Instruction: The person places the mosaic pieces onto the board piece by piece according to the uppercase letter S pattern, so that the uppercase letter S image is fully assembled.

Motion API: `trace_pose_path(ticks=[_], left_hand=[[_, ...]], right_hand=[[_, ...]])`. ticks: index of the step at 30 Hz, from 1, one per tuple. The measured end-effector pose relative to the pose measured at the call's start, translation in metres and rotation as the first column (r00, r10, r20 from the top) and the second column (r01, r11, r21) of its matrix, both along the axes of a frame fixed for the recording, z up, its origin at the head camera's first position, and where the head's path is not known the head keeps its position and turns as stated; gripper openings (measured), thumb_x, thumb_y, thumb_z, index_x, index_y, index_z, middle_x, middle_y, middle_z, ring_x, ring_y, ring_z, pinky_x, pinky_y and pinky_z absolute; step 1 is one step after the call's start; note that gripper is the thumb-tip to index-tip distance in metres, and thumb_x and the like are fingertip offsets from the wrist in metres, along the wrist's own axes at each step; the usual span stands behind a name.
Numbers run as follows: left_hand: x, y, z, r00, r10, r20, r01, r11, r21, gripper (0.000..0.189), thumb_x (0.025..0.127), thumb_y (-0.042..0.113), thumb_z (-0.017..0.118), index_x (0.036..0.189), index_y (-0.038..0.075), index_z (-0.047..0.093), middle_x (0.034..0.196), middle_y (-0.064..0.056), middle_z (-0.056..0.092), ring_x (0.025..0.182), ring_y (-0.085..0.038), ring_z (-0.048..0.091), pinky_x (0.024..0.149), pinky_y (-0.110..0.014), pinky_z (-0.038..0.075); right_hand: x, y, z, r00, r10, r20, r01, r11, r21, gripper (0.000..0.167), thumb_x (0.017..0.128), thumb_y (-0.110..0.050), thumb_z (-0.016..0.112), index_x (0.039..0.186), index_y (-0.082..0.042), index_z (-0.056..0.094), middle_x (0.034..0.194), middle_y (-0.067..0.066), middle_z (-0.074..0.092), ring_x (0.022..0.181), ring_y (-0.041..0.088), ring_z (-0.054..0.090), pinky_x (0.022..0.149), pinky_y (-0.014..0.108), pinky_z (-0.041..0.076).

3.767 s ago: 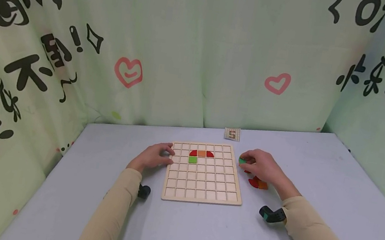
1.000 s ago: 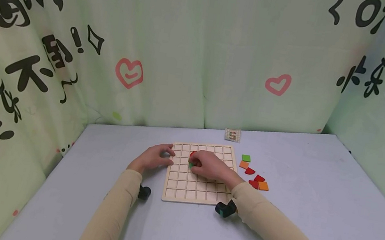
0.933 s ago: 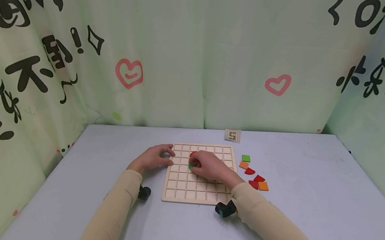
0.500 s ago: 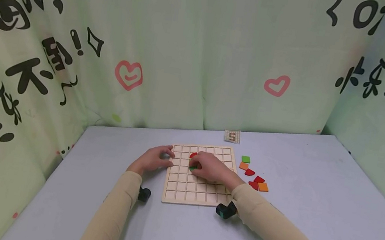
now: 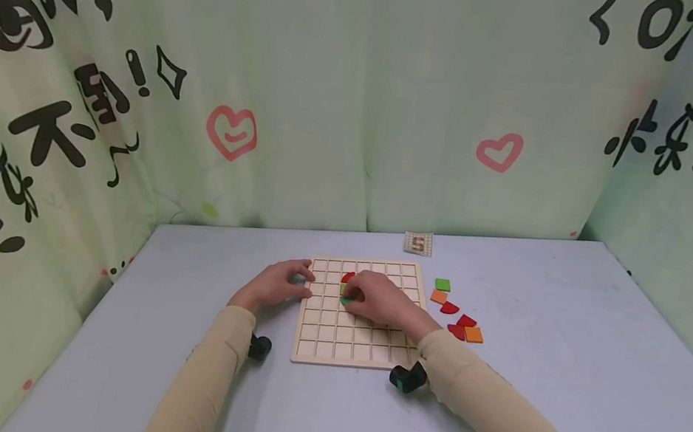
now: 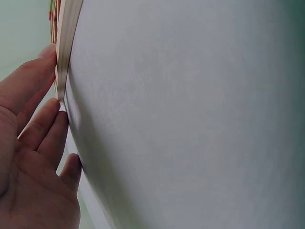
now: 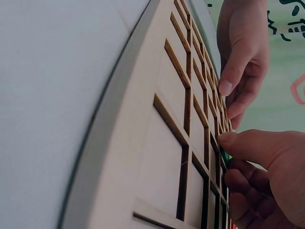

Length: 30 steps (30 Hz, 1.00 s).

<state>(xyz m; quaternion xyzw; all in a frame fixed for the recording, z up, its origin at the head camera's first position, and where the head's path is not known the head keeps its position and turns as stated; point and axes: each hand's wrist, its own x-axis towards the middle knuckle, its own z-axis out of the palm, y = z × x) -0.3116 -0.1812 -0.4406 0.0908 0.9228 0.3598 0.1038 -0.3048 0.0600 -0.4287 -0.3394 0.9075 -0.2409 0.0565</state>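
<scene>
A square wooden grid board lies on the table. At its left edge, my left hand rests its fingertips and thumb on the frame; the left wrist view shows these fingers fairly straight along the wooden rim. Over the board's upper left part, my right hand pinches a small green piece between thumb and fingers, down at a cell. Just behind it, part of a green square tile and a red rounded tile show in their cells; my right hand hides the tiles beside them.
Right of the board lie a green square, an orange tile, a red piece, and a cluster with another orange tile and red pieces. A small patterned card lies behind the board. Printed curtains surround the table.
My right hand has carried the green piece from the loose pieces at the right onto the board. Over the last second it has barely moved. My left hand stays at the board's edge.
</scene>
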Motion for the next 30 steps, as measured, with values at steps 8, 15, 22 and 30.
trace_pose_path(ticks=[8, 15, 22, 30], left_hand=[[0.000, 0.000, 0.001, 1.000, 0.003, -0.004, -0.003, 1.000, -0.007, 0.025, 0.087, 0.019, 0.074, 0.110, 0.013, 0.068, 0.152, -0.003, 0.042, 0.145, -0.027, 0.028, 0.118, -0.046, 0.023], [0.000, 0.000, -0.001, 1.000, 0.002, -0.001, -0.002, 1.000, -0.006, 0.025, 0.087, 0.019, 0.074, 0.110, 0.013, 0.069, 0.152, -0.003, 0.042, 0.145, -0.027, 0.028, 0.118, -0.046, 0.023], [-0.001, 0.001, -0.002, 1.000, 0.005, 0.000, -0.005, 1.000, -0.011, 0.025, 0.088, 0.020, 0.074, 0.111, 0.014, 0.069, 0.152, -0.003, 0.043, 0.145, -0.028, 0.028, 0.117, -0.047, 0.024], [0.001, 0.003, 0.000, 1.000, 0.016, 0.007, -0.016, 1.000, -0.017, 0.025, 0.087, 0.020, 0.074, 0.112, 0.015, 0.069, 0.152, -0.002, 0.042, 0.145, -0.027, 0.027, 0.117, -0.047, 0.023]], right_hand=[[0.001, 0.001, 0.002, 1.000, -0.001, 0.014, 0.001, 1.000, -0.027, 0.011, 0.089, -0.014, 0.072, 0.098, -0.007, 0.070, 0.092, 0.000, 0.064, 0.083, 0.014, 0.056, 0.078, 0.030, 0.051], [0.001, 0.001, 0.000, 1.000, -0.001, 0.014, 0.002, 0.999, -0.034, 0.011, 0.089, -0.014, 0.072, 0.097, -0.007, 0.071, 0.089, -0.001, 0.064, 0.080, 0.013, 0.055, 0.076, 0.029, 0.051], [0.001, 0.004, -0.001, 1.000, -0.008, 0.023, 0.009, 0.999, -0.053, 0.011, 0.089, -0.015, 0.072, 0.098, -0.007, 0.071, 0.089, -0.002, 0.064, 0.081, 0.013, 0.056, 0.076, 0.029, 0.050], [0.001, 0.020, 0.002, 0.990, -0.104, 0.098, 0.114, 0.988, -0.108, 0.017, 0.092, -0.017, 0.067, 0.105, -0.007, 0.069, 0.094, -0.002, 0.065, 0.086, 0.015, 0.057, 0.081, 0.032, 0.051]])
